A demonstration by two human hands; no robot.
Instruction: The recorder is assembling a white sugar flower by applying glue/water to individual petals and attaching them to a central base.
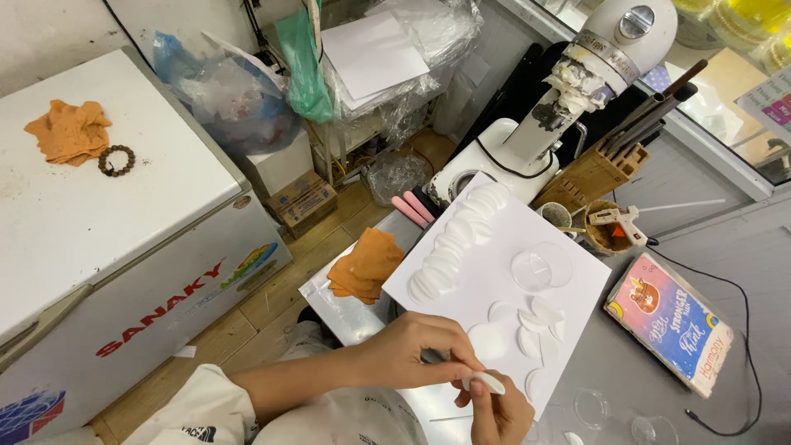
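My left hand point(416, 350) reaches in from the left, and its fingertips pinch a small white round disc point(486, 382). My right hand point(498, 412) comes up from the bottom edge and holds the same disc from below. Both hands are at the near corner of a white board point(494, 276). On the board's left side lies a row of overlapping white discs point(453, 239). Several loose discs point(531, 323) lie closer to my hands. A clear round lid point(541, 266) rests on the board.
A stand mixer point(577, 82), a knife block point(593, 173), a glue gun point(622, 221) and a colourful flat box point(669, 323) stand past the board. An orange cloth point(362, 265) lies left of it. A white chest freezer point(91, 206) carries another cloth point(70, 130) and a bead bracelet point(116, 160). Two clear lids point(591, 406) lie to the right.
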